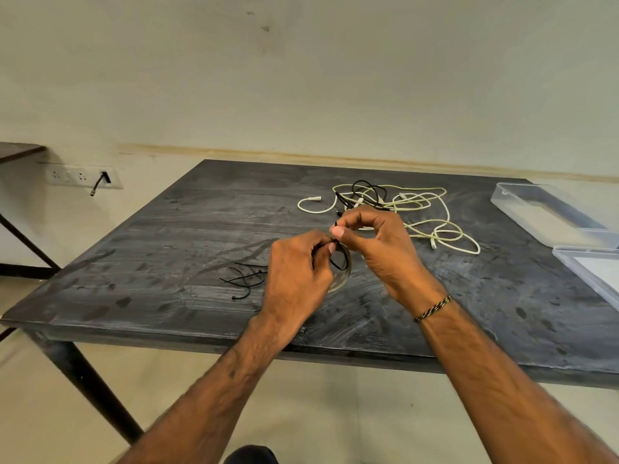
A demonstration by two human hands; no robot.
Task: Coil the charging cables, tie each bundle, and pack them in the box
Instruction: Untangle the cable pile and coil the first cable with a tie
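Note:
My left hand point(294, 279) grips a coiled cable bundle point(340, 279) over the middle of the dark table point(167, 262); most of the coil is hidden behind the fingers. My right hand point(375, 242) pinches a thin black tie point(341, 259) that loops around the bundle, its end between thumb and forefinger. Behind my hands lies a tangle of pale yellow-white charging cables point(425, 212) mixed with a black cable point(368, 192). Several loose black ties point(246, 277) lie on the table left of my left hand. The clear plastic box point(542, 212) stands open at the right edge.
The box's clear lid point(589, 272) lies in front of it at the table's right edge. A wall socket strip point(83, 177) with a plugged cable sits at the left, beside another table's corner point(16, 150). The table's front edge runs just under my forearms.

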